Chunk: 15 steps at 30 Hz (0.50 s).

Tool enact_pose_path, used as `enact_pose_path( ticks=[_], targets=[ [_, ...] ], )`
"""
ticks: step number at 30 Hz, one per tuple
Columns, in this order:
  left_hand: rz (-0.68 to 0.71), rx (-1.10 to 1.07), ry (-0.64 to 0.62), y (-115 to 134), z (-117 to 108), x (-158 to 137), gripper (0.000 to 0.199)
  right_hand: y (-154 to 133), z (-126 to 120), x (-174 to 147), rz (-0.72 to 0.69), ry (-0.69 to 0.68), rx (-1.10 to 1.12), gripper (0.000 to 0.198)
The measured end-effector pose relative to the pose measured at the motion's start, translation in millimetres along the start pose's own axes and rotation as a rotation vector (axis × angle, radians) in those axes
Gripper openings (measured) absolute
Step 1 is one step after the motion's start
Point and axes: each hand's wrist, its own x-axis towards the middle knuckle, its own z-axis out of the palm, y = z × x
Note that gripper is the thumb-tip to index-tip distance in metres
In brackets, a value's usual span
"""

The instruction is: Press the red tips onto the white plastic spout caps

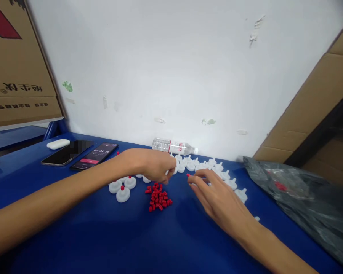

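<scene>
- On the blue counter, red-tipped white pieces stood at the left, under and beside the left forearm.
- The left hand had its fingers curled next to the nearest white spouted pieces; whether its grip held one, I could not tell.
- The pile of red caps lay just below that hand, untouched.
- The right hand's grip pinched a single red cap at its fingertips, right of the pile, with more spouted pieces behind.
</scene>
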Motion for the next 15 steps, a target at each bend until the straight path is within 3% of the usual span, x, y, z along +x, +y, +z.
enact_pose_path(
  ticks=[3,9,15],
  targets=[
    [-0.091,0.097,0.037,-7,3,-3,0.031,5,1,-1,0.051,-0.043,0.02,0.024],
    [-0.108,0.216,0.127,0,18,4,0.021,3,4,-2,0.051,-0.07,0.09,0.027],
    [-0.115,0.282,0.163,8,24,9,0.023,1,1,0,0.007,-0.093,0.127,0.022]
  ],
)
